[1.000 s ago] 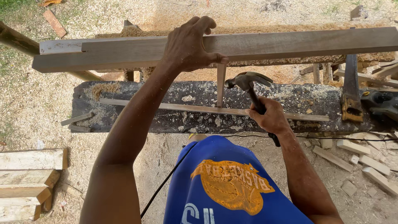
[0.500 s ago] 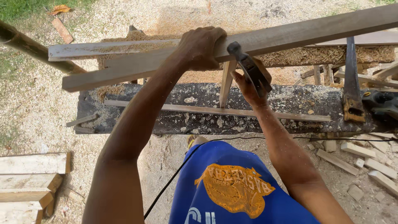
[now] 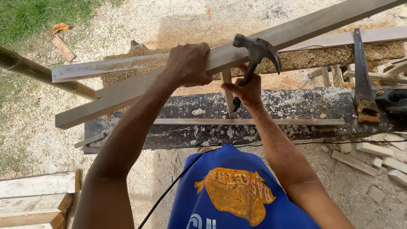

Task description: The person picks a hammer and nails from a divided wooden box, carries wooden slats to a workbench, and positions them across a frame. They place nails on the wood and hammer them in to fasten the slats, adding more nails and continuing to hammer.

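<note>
Left hand [image 3: 186, 65] wraps over the top edge of a long grey plank [image 3: 296, 29], which runs tilted, high to the right, across and above the tabletop [image 3: 296, 106]. Right hand [image 3: 246, 91] is closed around the handle of a claw hammer [image 3: 256, 53]; the head is raised just in front of the plank, above a thin upright strip [image 3: 227, 95] that stands under the plank.

Judgement: for a clean blow, the plank wants holding firm against the upright strip, left fingers well clear of the strike point, and the hammer face meeting square.

Tabletop is dark, rough, and dusted with sawdust and shavings. A long thin batten [image 3: 254, 121] lies along it below the plank. A handsaw [image 3: 362, 85] rests to the plank's right. Offcuts [image 3: 360, 161] litter the sandy ground; grass shows beyond the plank's low end.
</note>
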